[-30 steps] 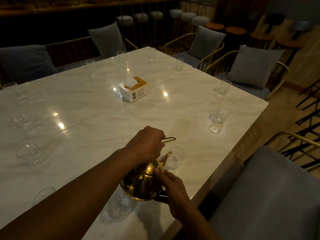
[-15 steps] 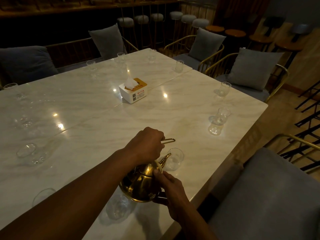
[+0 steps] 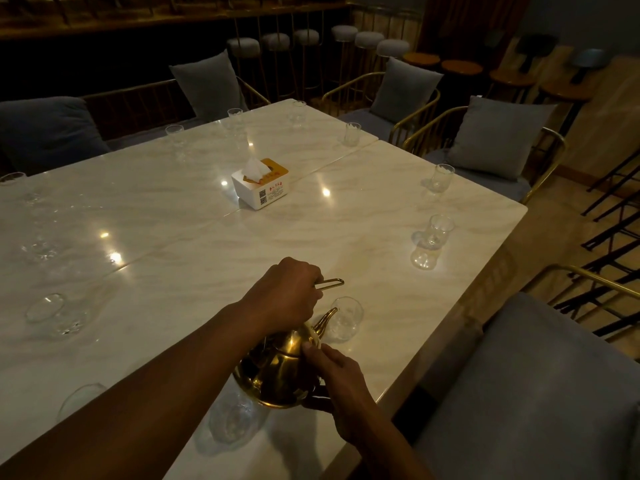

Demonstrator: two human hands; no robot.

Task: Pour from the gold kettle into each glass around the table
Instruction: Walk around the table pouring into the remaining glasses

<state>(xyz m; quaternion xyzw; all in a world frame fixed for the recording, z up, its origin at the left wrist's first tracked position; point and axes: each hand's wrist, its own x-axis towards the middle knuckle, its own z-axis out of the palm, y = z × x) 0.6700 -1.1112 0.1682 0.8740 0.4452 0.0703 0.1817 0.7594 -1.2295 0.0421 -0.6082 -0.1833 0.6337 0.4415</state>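
The handle (image 3: 330, 283) of the kettle (image 3: 277, 372) is clamped in the left grip (image 3: 284, 289), its lid steadied by the right grip's (image 3: 341, 374) outstretched fingers. The spout is held at a glass (image 3: 344, 318) near the tabletop (image 3: 346, 237) edge. Levelling, then the next glass, is judged due.

The middle of the worktop (image 3: 166, 278) lies open from the near edge up to the tissue box (image 3: 260, 183), a wide lane for an arm. Around the rim stand obstacles: the far right glass (image 3: 442, 176), the right-edge glass (image 3: 438, 230) and the left glass (image 3: 52, 311). Room is tight near the front, where the tilted gold kettle (image 3: 280, 372) sits between the spout glass (image 3: 344, 318) and the near glass (image 3: 235, 414), with a grey chair seat (image 3: 540, 393) close beside the right edge.
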